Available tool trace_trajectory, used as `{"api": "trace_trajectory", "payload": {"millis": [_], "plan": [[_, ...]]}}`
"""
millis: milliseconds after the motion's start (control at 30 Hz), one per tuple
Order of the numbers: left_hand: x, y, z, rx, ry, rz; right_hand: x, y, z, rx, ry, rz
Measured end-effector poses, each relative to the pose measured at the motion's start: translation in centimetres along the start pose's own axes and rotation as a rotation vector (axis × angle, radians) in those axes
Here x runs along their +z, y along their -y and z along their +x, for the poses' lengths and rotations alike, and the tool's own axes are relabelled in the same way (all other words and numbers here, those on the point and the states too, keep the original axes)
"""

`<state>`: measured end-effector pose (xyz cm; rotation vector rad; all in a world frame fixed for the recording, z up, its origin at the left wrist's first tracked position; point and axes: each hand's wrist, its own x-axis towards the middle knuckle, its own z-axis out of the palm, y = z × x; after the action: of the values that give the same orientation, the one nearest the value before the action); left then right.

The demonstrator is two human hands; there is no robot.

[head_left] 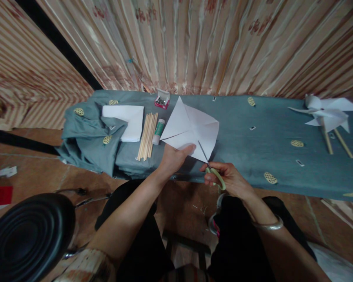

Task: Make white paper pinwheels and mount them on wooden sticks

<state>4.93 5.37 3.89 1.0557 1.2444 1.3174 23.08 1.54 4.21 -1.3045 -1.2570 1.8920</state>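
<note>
A square of white paper with crease lines is held over the near edge of the table. Its left side has a slit running in from the edge. My left hand pinches the paper's lower edge, thumb on top and fingers hidden beneath. In my right hand are scissors with light green handles. Their blades lie at the lower right part of the paper, pointing toward its middle. Left of the paper are a glue stick and a bundle of wooden sticks.
Folded white sheets lie left of the sticks, near bunched cloth. A small red box of metal pins stands open behind. Paper pinwheels on sticks rest at the right of the cloth-covered table. A black round stool is at lower left.
</note>
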Motion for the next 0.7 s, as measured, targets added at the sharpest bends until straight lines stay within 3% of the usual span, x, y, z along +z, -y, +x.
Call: {"api": "trace_trajectory", "payload": {"millis": [700], "plan": [[0.28, 0.29, -0.20, -0.038, 0.046, -0.025, 0.06, 0.21, 0.07, 0.027, -0.062, -0.043]]}}
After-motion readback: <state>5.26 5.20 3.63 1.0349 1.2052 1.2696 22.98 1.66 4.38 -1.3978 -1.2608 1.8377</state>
